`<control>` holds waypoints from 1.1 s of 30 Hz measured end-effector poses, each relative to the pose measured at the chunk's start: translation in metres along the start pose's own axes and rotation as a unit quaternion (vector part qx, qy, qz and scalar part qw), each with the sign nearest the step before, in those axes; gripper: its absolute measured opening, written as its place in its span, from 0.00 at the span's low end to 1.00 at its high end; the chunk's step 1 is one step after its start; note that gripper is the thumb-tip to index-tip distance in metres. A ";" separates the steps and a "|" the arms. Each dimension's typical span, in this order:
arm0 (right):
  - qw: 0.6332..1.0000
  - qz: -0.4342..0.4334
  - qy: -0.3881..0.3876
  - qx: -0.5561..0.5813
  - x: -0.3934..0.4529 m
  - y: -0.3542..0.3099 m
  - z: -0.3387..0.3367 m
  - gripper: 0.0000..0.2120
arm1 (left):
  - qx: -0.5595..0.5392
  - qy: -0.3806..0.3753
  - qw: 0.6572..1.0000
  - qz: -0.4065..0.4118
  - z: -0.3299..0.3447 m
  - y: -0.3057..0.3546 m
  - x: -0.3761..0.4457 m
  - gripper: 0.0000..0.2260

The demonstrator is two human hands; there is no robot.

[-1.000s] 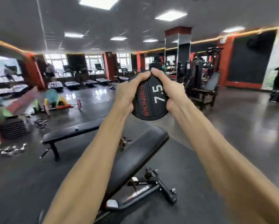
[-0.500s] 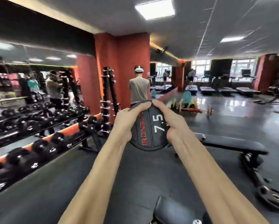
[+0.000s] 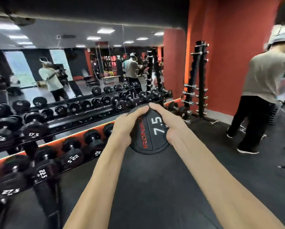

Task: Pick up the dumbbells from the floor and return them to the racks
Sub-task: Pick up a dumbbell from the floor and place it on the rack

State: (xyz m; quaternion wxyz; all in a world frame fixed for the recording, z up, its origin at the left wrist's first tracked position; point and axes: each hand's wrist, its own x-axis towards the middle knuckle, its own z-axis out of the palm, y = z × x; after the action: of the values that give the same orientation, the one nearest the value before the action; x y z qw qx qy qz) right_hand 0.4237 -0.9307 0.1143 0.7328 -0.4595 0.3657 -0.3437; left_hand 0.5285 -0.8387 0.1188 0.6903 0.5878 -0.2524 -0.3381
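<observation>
1. Item: 7.5 dumbbell (image 3: 152, 131), held out in front at arm's length, end face toward the camera, long axis pointing away.
2. Grip: left hand (image 3: 125, 128) and right hand (image 3: 169, 124) both clasped round the near head, fingertips meeting on top.
3. Destination: dumbbell rack (image 3: 82, 116) lies ahead and leftward, nearer the left hand; a matching 7.5 sits on its upper tier.

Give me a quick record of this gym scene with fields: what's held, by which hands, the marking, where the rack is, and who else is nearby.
held: dumbbell, end face toward camera
hands: left hand and right hand, one on each side
marking: 7.5, IRONBULL partly covered
rack: dumbbell rack to the left along the mirror, two tiers
nearby: person in a grey shirt standing at right
floor: dark rubber mat
</observation>
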 end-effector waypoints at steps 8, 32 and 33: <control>0.992 0.092 -0.076 -0.048 0.271 0.049 0.157 0.44 | 0.003 0.123 0.992 -0.030 -0.117 -0.008 0.240 0.24; 0.953 0.212 -0.165 -0.140 0.900 0.110 0.558 0.30 | -0.028 0.213 0.969 -0.120 -0.410 -0.007 0.921 0.21; 0.951 0.216 -0.167 -0.143 0.924 0.109 0.567 0.26 | -0.033 0.222 0.967 -0.120 -0.415 -0.008 0.944 0.21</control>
State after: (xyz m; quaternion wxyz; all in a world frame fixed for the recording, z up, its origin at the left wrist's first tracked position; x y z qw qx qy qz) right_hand 1.3835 -1.4301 -0.0141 0.7666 -0.5204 0.3742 -0.0392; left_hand 1.4443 -1.2939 -0.0102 0.7025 0.6510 -0.0092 -0.2875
